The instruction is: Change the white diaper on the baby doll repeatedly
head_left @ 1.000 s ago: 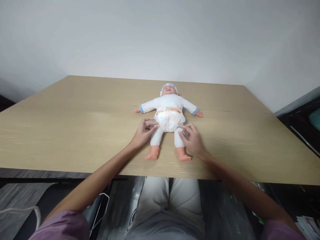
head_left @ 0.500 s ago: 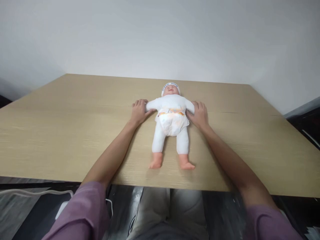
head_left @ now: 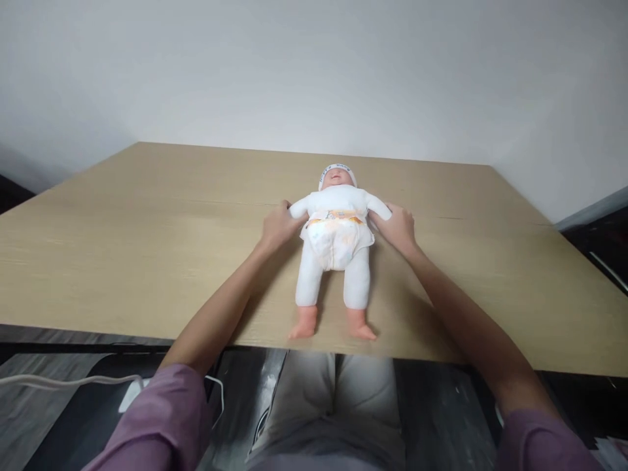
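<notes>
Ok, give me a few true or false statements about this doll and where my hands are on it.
The baby doll lies face up on the wooden table. True.
Its head points toward the person. False: its feet do, near the table's front edge.
The left hand and the right hand each hold one of its arms. True.
It is bareheaded. False: it wears a white cap.

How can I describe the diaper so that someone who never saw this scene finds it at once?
On the wide wooden table lies one baby doll on its back. The diaper wraps its hips: puffy, with an orange printed band on top, unlike the plain white suit around it.
</notes>
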The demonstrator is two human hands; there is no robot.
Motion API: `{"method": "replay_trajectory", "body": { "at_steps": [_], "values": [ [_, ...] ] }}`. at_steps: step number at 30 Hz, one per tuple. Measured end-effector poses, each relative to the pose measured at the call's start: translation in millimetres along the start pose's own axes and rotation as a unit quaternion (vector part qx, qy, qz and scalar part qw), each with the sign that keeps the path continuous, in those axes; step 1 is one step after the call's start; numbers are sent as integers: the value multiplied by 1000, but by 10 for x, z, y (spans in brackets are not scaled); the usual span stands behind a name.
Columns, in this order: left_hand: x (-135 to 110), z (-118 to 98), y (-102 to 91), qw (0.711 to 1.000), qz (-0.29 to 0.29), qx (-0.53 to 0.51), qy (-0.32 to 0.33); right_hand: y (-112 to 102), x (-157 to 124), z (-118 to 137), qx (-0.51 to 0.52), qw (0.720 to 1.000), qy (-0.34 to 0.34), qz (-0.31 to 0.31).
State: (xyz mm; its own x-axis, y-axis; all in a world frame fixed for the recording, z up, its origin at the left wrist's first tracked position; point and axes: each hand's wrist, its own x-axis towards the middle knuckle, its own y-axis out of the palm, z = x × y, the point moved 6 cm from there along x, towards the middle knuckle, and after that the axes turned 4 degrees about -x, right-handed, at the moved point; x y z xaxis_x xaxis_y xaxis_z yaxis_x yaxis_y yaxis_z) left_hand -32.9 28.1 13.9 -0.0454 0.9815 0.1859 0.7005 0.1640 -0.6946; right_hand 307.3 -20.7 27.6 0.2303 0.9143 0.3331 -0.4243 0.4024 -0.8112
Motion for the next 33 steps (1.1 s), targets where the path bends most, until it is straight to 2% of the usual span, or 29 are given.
{"method": "replay_trajectory", "body": {
  "at_steps": [2, 5, 7, 9, 11, 13, 16, 19, 23, 27, 29, 31, 33],
  "values": [
    [-442, -84, -194, 1000, -9, -12, -17, -251, -242, 2, 53, 998, -9, 16],
    [-1374, -148, -464, 1000, -19, -17, -12, -673, -674, -83, 124, 988, -69, 54],
    [-2108, -128, -534, 999, 1, -45, -12, -938, -998, -178, 141, 981, -109, 83],
    [-2857, -72, -496, 996, 51, -71, -15, -1140, -1371, -256, 145, 973, -137, 118],
    [-3557, 23, -416, 992, 107, -66, -20, -1252, -1812, -283, 152, 962, -157, 164],
    [-4159, 152, -362, 988, 150, -37, -19, -1270, -2309, -260, 159, 948, -165, 219],
    [-4839, 408, -367, 981, 189, -2, -33, -1182, -3020, -185, 174, 931, -165, 276],
    [-5267, 644, -438, 978, 199, 17, -59, -1026, -3502, -105, 165, 933, -181, 265],
    [-5560, 767, -479, 974, 208, 12, -83, -670, -3809, -58, 180, 935, -180, 245],
    [-5661, 824, -405, 967, 234, 5, -104, -235, -3970, -184, 183, 943, -144, 238],
    [-5660, 876, -367, 966, 238, 11, -99, -93, -4023, -298, 199, 943, -119, 240],
    [-5623, 908, -375, 976, 207, 33, -65, -54, -4054, -419, 215, 943, -99, 234],
    [-5566, 851, -442, 988, 142, 61, 3, -97, -4081, -552, 234, 944, -68, 223]
  ]
}}
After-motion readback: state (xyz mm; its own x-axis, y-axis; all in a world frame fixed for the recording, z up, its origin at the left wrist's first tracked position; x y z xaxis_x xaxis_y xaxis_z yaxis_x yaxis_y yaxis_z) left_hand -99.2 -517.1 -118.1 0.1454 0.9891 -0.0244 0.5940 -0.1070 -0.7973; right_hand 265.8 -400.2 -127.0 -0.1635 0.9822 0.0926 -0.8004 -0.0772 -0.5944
